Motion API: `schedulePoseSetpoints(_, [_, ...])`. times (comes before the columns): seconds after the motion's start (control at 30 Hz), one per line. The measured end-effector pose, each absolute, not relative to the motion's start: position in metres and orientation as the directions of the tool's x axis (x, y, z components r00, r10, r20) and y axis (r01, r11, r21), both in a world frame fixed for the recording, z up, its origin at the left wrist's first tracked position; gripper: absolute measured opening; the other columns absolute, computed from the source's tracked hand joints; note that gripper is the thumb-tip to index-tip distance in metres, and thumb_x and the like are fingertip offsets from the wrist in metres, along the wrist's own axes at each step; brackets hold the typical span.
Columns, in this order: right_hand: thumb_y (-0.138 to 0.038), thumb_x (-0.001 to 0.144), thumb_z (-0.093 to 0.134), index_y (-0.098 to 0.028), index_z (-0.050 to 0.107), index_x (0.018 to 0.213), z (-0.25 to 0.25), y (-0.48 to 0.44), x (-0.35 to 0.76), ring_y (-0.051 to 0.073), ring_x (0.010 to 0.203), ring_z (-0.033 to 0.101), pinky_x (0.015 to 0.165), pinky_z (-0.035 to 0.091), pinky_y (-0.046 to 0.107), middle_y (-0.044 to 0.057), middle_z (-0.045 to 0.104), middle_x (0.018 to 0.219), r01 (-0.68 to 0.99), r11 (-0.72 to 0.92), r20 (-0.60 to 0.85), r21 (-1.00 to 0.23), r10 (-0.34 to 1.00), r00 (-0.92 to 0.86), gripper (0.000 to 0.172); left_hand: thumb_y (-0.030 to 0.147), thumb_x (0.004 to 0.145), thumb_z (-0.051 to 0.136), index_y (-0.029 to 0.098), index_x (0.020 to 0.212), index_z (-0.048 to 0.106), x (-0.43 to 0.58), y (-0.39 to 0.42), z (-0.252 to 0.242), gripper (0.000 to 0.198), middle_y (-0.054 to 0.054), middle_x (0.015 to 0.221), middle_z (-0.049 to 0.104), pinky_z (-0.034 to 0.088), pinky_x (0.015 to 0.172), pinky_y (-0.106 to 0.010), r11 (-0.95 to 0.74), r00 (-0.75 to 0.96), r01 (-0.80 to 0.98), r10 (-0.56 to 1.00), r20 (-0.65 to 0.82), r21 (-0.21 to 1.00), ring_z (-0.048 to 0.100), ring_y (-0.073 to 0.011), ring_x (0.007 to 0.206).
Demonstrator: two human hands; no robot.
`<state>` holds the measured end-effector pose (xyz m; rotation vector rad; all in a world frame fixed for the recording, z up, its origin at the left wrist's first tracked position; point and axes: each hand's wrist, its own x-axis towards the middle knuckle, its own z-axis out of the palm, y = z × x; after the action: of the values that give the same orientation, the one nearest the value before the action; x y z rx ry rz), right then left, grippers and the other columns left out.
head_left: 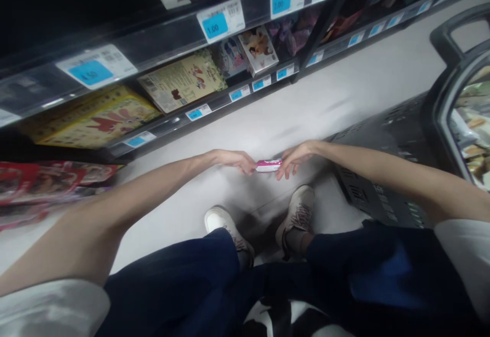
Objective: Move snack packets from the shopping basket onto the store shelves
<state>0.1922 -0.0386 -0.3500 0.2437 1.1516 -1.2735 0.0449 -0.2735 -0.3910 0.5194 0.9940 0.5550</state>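
While the shelf rack [168, 125] runs slantwise across the top of the view, all the action is out in front of it: a small pink-and-white packet [268, 166], held over the pale floor [172, 199] and clear of the rack. And look at the grip! The left hand [236, 161] has its fingertips pinched on one end; the right hand [296, 159] has its fingers curled on the other. The two hands are close together but not touching, with the packet bridging them.

So where do we stand? Getting the packet into both hands, that part is done. It isn't resting on the rack, and it isn't in the dark basket [398, 133], which stands in front of the rack on the right with wrapped goods [476, 127] inside. It looks like the middle of the handling: the hold is made, the packet not yet set down. Whether it's being read, turned or simply held, one frame can't settle, and its lettering is too small and blurred to make out.

On the rack's bottom level, a yellow box [111, 120], a cream box [187, 79] and a white box [258, 48] sit untouched, both hands well apart from them.
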Motion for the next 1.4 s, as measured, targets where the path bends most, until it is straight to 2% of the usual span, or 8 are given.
schedulePoseSetpoints(0.17, [-0.054, 0.075, 0.079, -0.02, 0.073, 0.118, -0.343, -0.03, 0.185, 0.022, 0.103, 0.069, 0.076, 0.055, 0.027, 0.012, 0.07, 0.128, 0.865, 0.335, -0.715, -0.374, -0.698, -0.038, 0.055, 0.052, 0.074, 0.076, 0.019, 0.092, 0.075, 0.047, -0.273, -0.391, 0.037, -0.007, 0.091, 0.074, 0.048, 0.09, -0.032, 0.77, 0.474, -0.302, 0.633, -0.612, 0.562, 0.064, -0.0218, 0.097])
schedulePoseSetpoints(0.4, [-0.061, 0.082, 0.07, -0.017, 0.071, 0.12, -0.35, -0.02, 0.188, 0.02, 0.093, 0.069, 0.073, 0.055, 0.027, 0.015, 0.072, 0.122, 0.884, 0.245, -0.711, -0.398, -0.691, -0.128, 0.058, 0.057, 0.079, 0.07, 0.018, 0.103, 0.074, 0.042, -0.274, -0.392, 0.045, -0.009, 0.089, 0.075, 0.048, 0.086, -0.032, 0.764, 0.461, -0.368, 0.645, -0.61, 0.53, 0.066, -0.0218, 0.089])
schedulePoseSetpoints(0.53, [-0.056, 0.089, 0.065, -0.018, 0.068, 0.122, -0.356, -0.022, 0.184, 0.02, 0.09, 0.07, 0.071, 0.055, 0.027, 0.014, 0.073, 0.12, 0.881, 0.124, -0.755, -0.456, -0.578, -0.309, 0.05, 0.055, 0.08, 0.069, 0.017, 0.099, 0.074, 0.04, -0.275, -0.387, 0.043, -0.01, 0.087, 0.074, 0.049, 0.082, -0.033, 0.745, 0.419, -0.424, 0.666, -0.618, 0.515, 0.067, -0.0225, 0.084])
schedulePoseSetpoints(0.67, [-0.042, 0.095, 0.061, -0.018, 0.067, 0.119, -0.36, -0.037, 0.18, 0.019, 0.088, 0.071, 0.07, 0.055, 0.026, 0.012, 0.073, 0.116, 0.804, -0.105, -0.739, -0.586, -0.339, -0.583, 0.034, 0.062, 0.079, 0.068, 0.016, 0.093, 0.072, 0.042, -0.273, -0.39, 0.048, -0.011, 0.086, 0.073, 0.05, 0.078, -0.034, 0.703, 0.327, -0.439, 0.705, -0.629, 0.56, 0.066, -0.0225, 0.081])
schedulePoseSetpoints(0.8, [-0.035, 0.097, 0.059, -0.014, 0.067, 0.109, -0.365, -0.048, 0.182, 0.016, 0.072, 0.07, 0.064, 0.056, 0.025, 0.012, 0.074, 0.103, 0.728, -0.226, -0.724, -0.647, -0.116, -0.68, 0.025, 0.074, 0.077, 0.062, 0.015, 0.083, 0.07, 0.048, -0.268, -0.402, 0.06, -0.007, 0.079, 0.068, 0.046, 0.067, -0.029, 0.576, -0.058, -0.401, 0.76, -0.647, 0.712, 0.059, -0.0169, 0.07])
schedulePoseSetpoints(0.93, [-0.032, 0.098, 0.06, -0.015, 0.066, 0.103, -0.369, -0.048, 0.183, 0.013, 0.061, 0.066, 0.057, 0.055, 0.024, 0.008, 0.073, 0.09, 0.69, -0.308, -0.736, -0.655, 0.053, -0.675, 0.019, 0.063, 0.074, 0.072, 0.016, 0.09, 0.072, 0.052, -0.26, -0.407, 0.049, -0.004, 0.084, 0.066, 0.045, 0.066, -0.026, 0.391, -0.375, -0.334, 0.78, -0.502, 0.858, 0.058, -0.014, 0.075])
schedulePoseSetpoints(1.17, [-0.032, 0.099, 0.057, -0.014, 0.068, 0.104, -0.37, -0.046, 0.183, 0.011, 0.059, 0.067, 0.053, 0.054, 0.022, 0.008, 0.074, 0.097, 0.663, -0.316, -0.72, -0.678, 0.108, -0.685, 0.021, 0.044, 0.058, 0.089, 0.013, 0.089, 0.072, 0.051, -0.254, -0.401, 0.047, -0.004, 0.079, 0.069, 0.045, 0.066, -0.027, 0.301, -0.388, -0.372, 0.809, -0.442, 0.878, 0.058, -0.012, 0.068])
schedulePoseSetpoints(1.4, [-0.039, 0.097, 0.06, -0.012, 0.07, 0.098, -0.363, -0.052, 0.181, 0.012, 0.06, 0.065, 0.054, 0.052, 0.022, 0.01, 0.074, 0.093, 0.664, -0.324, -0.724, -0.674, 0.106, -0.682, 0.028, 0.042, 0.057, 0.09, 0.013, 0.087, 0.071, 0.053, -0.256, -0.396, 0.046, -0.005, 0.078, 0.071, 0.046, 0.07, -0.027, 0.282, -0.391, -0.315, 0.831, -0.395, 0.906, 0.062, -0.0136, 0.071])
